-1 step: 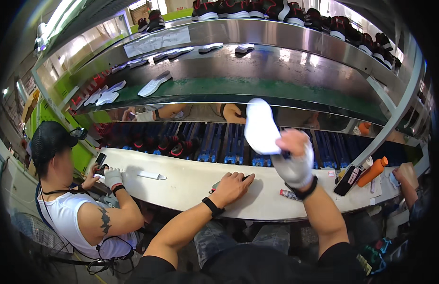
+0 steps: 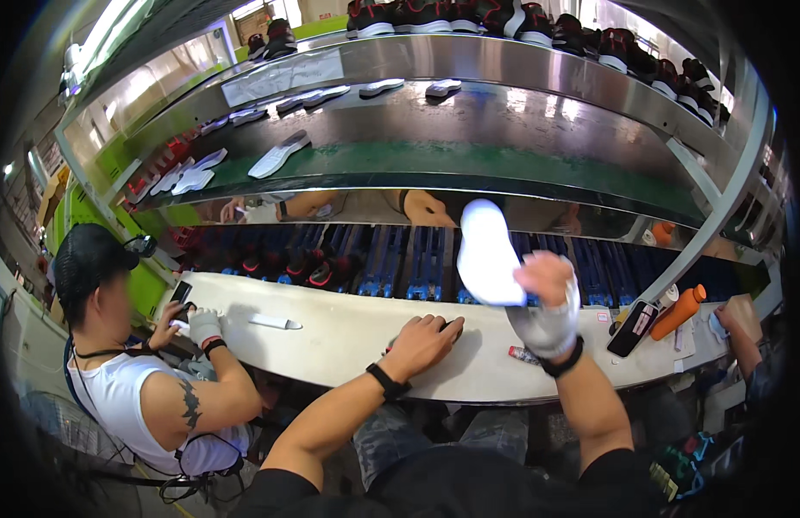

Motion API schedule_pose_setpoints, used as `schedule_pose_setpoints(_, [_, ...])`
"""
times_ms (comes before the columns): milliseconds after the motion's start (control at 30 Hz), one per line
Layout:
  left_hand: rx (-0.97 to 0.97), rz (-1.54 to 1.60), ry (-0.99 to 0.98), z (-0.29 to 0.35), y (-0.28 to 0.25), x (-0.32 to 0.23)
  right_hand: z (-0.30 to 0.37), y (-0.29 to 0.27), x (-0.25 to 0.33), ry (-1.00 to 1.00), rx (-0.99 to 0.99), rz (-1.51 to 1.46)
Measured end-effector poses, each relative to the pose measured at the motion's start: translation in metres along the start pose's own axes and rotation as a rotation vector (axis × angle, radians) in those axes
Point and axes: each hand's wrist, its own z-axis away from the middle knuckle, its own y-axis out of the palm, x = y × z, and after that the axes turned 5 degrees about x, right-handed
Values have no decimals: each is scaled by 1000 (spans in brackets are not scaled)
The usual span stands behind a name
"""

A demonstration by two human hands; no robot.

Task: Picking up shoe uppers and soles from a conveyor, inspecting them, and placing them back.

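Note:
My right hand (image 2: 547, 298), in a pale glove with bare fingertips, grips a white shoe sole (image 2: 488, 253) near its lower end. The sole is raised above the bench, its broad face toward me. My left hand (image 2: 422, 344), ungloved, rests on the bench with its fingers curled over a dark item (image 2: 453, 328) with a bit of red, apparently a black shoe; the hand hides most of it. Just beside my right wrist a small red and white tube (image 2: 522, 354) lies on the bench.
Behind the pale bench (image 2: 348, 345) runs a conveyor with blue supports (image 2: 428, 268) carrying black-red shoes (image 2: 335, 269). Above, a green shelf (image 2: 374, 164) bears white soles (image 2: 279, 155). A co-worker (image 2: 158, 363) sits left; another person's hand (image 2: 738, 324) is right, near an orange bottle (image 2: 679, 312) and phone (image 2: 633, 328).
My right hand has come down and slightly to the right with the white shoe sole. My left hand stays in the same place.

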Motion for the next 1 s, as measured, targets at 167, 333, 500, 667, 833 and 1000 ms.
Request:
schedule_pose_setpoints(167, [-618,522,136,19,-14,-52,144,-26,48,865,150,-348])
schedule_pose_setpoints(333, [-626,538,163,52,11,-68,199,-31,72,1104,2,-482])
schedule_pose_setpoints(500, [-408,724,-179,66,-25,-73,178,-43,90,1022,1,-903])
schedule_pose_setpoints(667, [-465,1062,-262,68,-24,-89,173,-17,105,839,133,-971])
schedule_pose_setpoints(833, [-393,973,-145,71,-29,-94,194,1,120,801,140,-868])
schedule_pose_setpoints(1000, [-390,848,-82,70,-28,-90,196,3,118,678,214,-669])
